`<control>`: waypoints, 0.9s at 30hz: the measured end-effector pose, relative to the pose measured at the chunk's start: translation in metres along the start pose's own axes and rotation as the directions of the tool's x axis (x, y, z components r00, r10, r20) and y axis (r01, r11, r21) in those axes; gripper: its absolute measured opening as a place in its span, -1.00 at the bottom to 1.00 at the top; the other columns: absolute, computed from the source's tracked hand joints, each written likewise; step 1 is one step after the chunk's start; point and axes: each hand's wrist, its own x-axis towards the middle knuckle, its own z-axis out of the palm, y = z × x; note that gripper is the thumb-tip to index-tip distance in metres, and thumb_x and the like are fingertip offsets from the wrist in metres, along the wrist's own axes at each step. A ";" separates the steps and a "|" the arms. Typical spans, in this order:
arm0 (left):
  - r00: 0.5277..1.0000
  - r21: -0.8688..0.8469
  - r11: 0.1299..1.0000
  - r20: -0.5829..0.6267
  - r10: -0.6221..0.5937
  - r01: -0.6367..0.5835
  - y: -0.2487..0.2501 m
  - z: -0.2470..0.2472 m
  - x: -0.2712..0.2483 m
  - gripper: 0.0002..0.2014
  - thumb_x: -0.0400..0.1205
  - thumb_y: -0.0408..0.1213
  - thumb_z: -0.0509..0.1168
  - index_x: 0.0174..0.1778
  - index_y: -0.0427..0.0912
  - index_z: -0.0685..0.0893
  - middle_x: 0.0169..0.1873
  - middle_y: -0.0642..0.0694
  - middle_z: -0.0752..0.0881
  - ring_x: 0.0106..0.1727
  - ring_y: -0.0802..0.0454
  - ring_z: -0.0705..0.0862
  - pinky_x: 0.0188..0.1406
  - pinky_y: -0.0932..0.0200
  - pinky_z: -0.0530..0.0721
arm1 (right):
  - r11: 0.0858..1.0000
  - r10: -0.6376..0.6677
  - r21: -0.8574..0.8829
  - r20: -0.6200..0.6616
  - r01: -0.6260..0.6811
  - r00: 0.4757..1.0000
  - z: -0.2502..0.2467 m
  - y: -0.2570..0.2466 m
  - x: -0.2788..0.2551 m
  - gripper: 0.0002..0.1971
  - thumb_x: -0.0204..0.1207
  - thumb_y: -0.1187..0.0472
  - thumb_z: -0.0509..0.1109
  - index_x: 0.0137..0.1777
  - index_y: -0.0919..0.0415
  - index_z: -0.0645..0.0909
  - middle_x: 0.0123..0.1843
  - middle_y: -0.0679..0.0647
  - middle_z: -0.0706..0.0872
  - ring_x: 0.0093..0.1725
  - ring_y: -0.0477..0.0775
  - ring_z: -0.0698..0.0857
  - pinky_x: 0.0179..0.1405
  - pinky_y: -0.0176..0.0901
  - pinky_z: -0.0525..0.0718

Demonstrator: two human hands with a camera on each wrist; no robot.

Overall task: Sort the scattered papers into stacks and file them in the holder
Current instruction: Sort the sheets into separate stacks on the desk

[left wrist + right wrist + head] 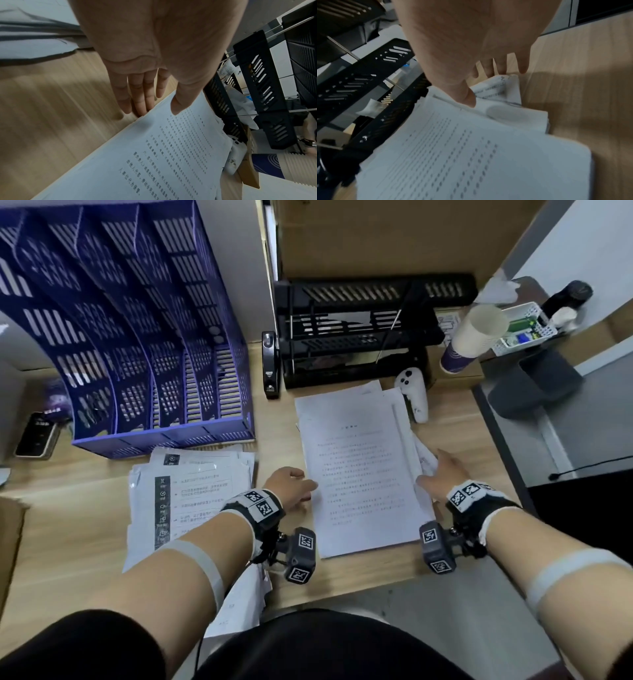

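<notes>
A stack of printed white papers [359, 467] lies on the wooden desk in front of me, its sheets slightly fanned. My left hand [308, 486] touches its left edge: in the left wrist view the thumb [176, 106] rests on the top sheet [154, 155] and the straight fingers [142, 105] lie on the desk along the edge. My right hand [431, 474] is at the right edge, thumb [469, 100] on the papers [471, 155], fingers reaching over a crumpled sheet [498, 86]. A second, messier pile [185, 501] lies at the left. The blue slotted file holder [144, 344] stands at the back left.
A black stacked letter tray [352, 337] stands behind the stack, with a black stapler [269, 364] to its left. A white controller [412, 395], stacked paper cups [472, 337] and a white basket [527, 326] are at the right. A phone [36, 436] lies far left.
</notes>
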 end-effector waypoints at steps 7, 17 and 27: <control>0.988 0.237 0.968 -0.108 0.107 -0.079 0.007 0.002 0.003 -0.68 0.55 -0.23 0.45 0.17 -0.32 0.71 0.05 -0.27 0.80 -0.10 -0.15 0.72 -0.03 -0.01 0.70 | 0.981 -0.160 0.116 0.045 0.154 0.986 0.027 -0.027 -0.035 -0.56 0.50 0.29 0.26 0.39 0.08 0.57 0.04 0.05 0.75 0.06 0.18 0.71 0.01 -0.17 0.58; 0.991 0.148 0.979 0.029 0.134 -0.137 0.002 -0.012 0.008 -0.51 0.38 -0.20 0.44 0.27 -0.15 0.65 0.18 -0.22 0.77 0.18 -0.28 0.74 0.25 -0.28 0.69 | 0.866 -0.130 0.501 0.236 -0.006 0.963 0.045 -0.055 -0.040 -0.42 0.43 0.16 0.50 0.44 0.15 0.40 0.30 -0.03 0.67 0.24 0.08 0.68 0.32 0.07 0.64; 0.964 -0.192 0.979 0.241 0.110 -0.063 -0.011 -0.083 -0.051 -0.71 0.68 -0.54 0.25 0.31 -0.29 0.61 0.15 -0.32 0.79 0.09 -0.28 0.80 0.02 -0.19 0.80 | 0.488 -0.117 0.846 0.309 -0.216 0.944 0.066 -0.085 -0.070 -0.47 0.49 0.39 0.47 0.43 0.18 0.40 0.28 0.19 0.72 0.12 0.18 0.74 -0.23 -0.01 0.69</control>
